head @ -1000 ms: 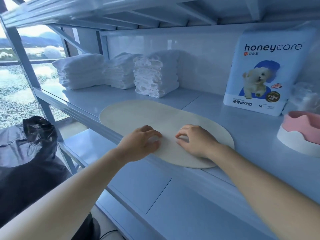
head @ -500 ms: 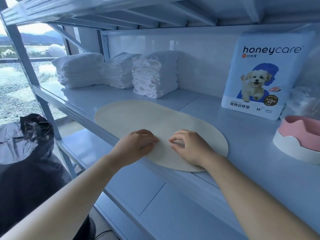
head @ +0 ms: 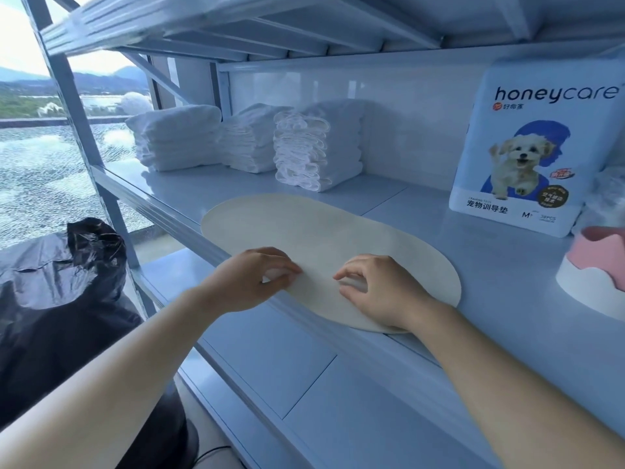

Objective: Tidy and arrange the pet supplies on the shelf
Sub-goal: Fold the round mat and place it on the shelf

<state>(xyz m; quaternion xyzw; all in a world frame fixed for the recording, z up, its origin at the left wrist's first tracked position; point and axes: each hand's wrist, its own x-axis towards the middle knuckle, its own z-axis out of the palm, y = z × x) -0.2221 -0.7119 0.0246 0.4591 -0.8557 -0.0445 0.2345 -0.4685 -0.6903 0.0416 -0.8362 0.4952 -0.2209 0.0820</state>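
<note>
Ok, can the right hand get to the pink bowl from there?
Probably yes. The right hand is on the mat, the pink bowl stands further right on the same shelf, and nothing stands between them.

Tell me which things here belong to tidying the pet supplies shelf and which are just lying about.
Part of the job: oval mat, stacks of folded white pads, honeycare pack, pink-and-white bowl, shelf.
Just lying about: black plastic bag beside the shelf.

The mat (head: 321, 238) is beige, folded cloths (head: 314, 147) white, bowl (head: 598, 265) pink-and-white, bag (head: 61, 292) black.
</note>
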